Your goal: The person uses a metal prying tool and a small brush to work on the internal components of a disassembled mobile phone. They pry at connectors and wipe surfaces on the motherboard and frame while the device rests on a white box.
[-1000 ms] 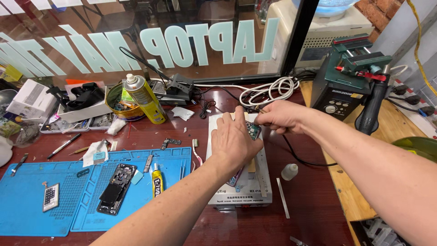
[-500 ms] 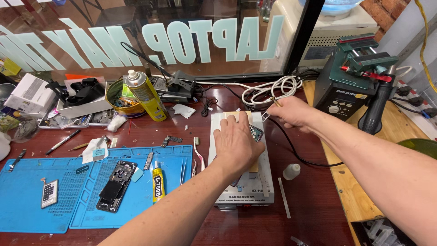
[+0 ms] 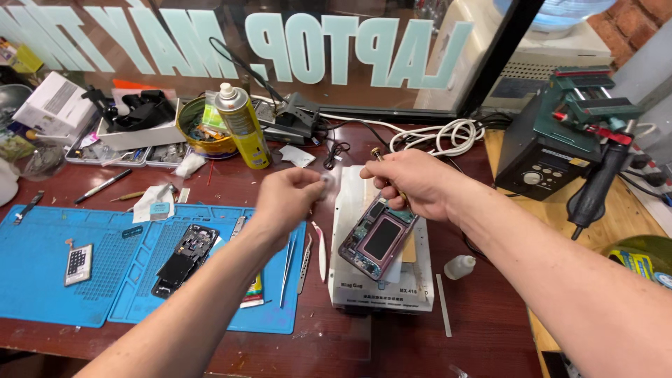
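The left hand (image 3: 290,199) is hovering over the right edge of the ribbed blue rubber mat (image 3: 42,280), its fingers pinching a small whitish pad (image 3: 326,183). The right hand (image 3: 413,182) is closing its fingers around a slim brass-tipped tool (image 3: 379,155), just above the opened phone (image 3: 378,238). That glossy dark slab with a purplish frame is lying tilted on the flat white heating plate (image 3: 381,294) near the bench's front edge. Steel tweezers (image 3: 288,269) are lying beside it; bare red-brown bench (image 3: 483,329) is showing to the right.
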